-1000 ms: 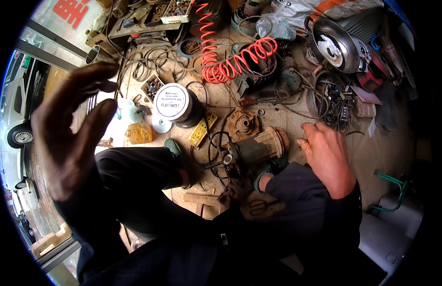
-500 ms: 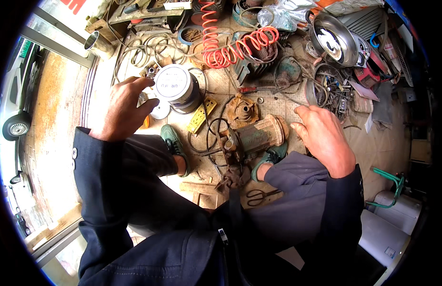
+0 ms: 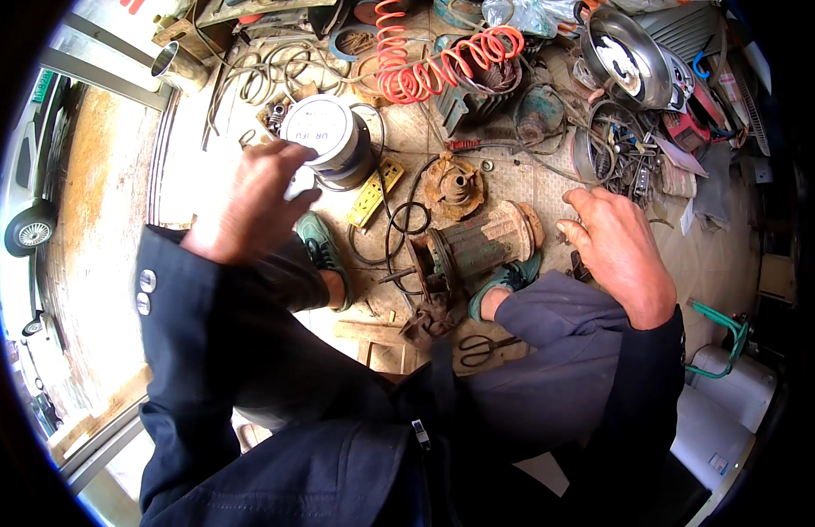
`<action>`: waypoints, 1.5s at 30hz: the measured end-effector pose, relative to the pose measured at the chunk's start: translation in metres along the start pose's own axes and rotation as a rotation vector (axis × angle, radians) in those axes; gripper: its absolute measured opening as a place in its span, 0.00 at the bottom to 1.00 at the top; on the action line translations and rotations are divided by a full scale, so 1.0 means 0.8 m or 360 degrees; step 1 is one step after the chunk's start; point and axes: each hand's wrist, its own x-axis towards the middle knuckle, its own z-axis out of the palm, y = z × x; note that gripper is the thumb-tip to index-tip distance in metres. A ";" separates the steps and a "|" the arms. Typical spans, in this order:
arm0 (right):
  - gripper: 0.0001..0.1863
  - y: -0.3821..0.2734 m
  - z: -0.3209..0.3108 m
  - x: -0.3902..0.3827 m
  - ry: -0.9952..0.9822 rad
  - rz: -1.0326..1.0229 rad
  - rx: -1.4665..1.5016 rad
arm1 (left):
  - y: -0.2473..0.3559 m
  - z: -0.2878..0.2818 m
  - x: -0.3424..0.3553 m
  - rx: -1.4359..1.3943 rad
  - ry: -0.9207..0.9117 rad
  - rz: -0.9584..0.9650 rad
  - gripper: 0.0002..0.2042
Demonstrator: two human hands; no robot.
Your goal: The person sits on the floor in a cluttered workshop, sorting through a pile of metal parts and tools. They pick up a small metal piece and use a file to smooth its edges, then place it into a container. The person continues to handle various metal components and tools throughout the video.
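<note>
My left hand [image 3: 256,200] hovers beside a round white-lidded tub [image 3: 324,132], thumb and fingers apart, with nothing seen in it. Its fingertips overlap the tub's near edge in view; whether they touch it I cannot tell. My right hand [image 3: 620,256] hangs above my right knee, fingers loosely stretched and holding nothing visible. Between my feet lies a worn greenish motor housing [image 3: 478,248] on its side, rusty at its right end. A rusty round flange [image 3: 454,186] with a central hub rests just beyond it. A dark rag-like bundle [image 3: 432,321] sits at the housing's near end.
A yellow power strip [image 3: 375,191] lies beside the tub among black cables. Scissors [image 3: 485,350] are near my right leg. Farther off are a red coiled hose [image 3: 407,83], a finned motor casing [image 3: 478,97], a steel pan [image 3: 631,57] and a pile of metal parts [image 3: 623,167].
The view has shifted, so floor things sit higher in the picture. My left hand has moved nearer over the tub's edge. My right hand has shifted slightly right and stays open.
</note>
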 end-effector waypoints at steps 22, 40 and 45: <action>0.24 -0.069 0.532 -0.097 -0.0629 0.1008 0.0758 | 0.087 0.488 -0.127 -0.1356 -0.0941 -0.1468 0.18; 0.23 -0.029 0.223 -0.064 -0.1229 0.0623 0.0427 | 0.097 0.440 -0.156 -0.0655 -0.1769 -0.0414 0.18; 0.21 -0.040 0.093 -0.038 -0.1263 0.0568 0.0309 | 0.085 0.448 -0.168 -0.0594 -0.1810 -0.0313 0.18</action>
